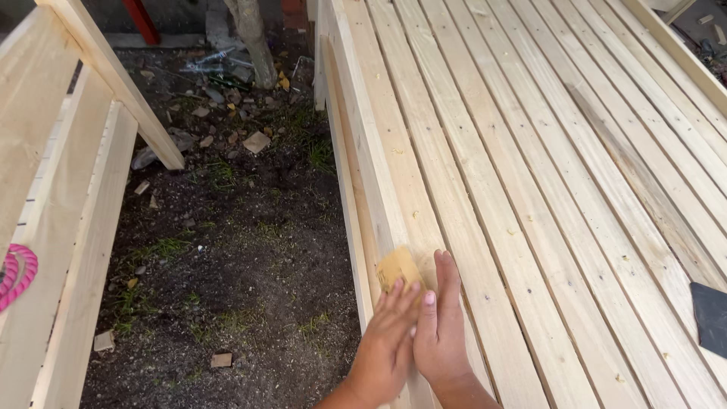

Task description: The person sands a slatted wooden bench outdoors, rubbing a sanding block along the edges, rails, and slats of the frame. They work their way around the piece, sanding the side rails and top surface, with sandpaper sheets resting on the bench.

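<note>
My left hand (385, 344) presses a small folded piece of tan sandpaper (396, 269) against the top edge of the slatted pine panel (530, 189), fingers laid flat and close together on it, pinning it rather than gripping. My right hand (439, 329) lies beside it, fingers straight and together, holding nothing, its palm on the near slat and touching my left. I judge the risk is at the edge: the paper sits right where the panel drops off toward the dirt ground (242, 250), so a hard push could slide it over, or drag my fingertips along raw wood and pick up a splinter. I count two hands, one piece of sandpaper, one dark sheet (710, 318) at the panel's right, one pink coil of cord (17, 274) on the timber frame (68, 227) to the left.
</note>
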Available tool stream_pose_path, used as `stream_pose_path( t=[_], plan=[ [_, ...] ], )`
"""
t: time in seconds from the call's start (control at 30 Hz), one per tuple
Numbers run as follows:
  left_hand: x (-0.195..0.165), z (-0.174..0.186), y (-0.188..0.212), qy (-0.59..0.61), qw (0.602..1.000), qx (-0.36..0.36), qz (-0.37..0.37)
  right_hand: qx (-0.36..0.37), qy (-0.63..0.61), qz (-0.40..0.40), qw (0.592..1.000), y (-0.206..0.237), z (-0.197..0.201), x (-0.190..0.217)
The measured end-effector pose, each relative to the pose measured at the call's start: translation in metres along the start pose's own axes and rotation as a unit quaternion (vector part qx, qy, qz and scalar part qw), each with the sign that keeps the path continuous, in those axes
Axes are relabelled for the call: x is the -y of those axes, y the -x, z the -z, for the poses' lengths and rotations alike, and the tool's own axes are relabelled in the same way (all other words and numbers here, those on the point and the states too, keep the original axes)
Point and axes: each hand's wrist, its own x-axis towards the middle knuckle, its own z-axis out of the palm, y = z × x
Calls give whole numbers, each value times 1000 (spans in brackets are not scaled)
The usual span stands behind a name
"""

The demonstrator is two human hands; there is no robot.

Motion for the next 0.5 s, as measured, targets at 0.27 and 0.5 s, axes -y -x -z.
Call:
stream_pose_path(
  t=[0.27,0.5],
  plan=[
    [-4,24,1,-97,979,176,-32,-41,-247,-126,960,1,38,-14],
    [27,71,-115,-135,987,80,-39,-48,-175,-127,975,-41,7,-20]
  ],
)
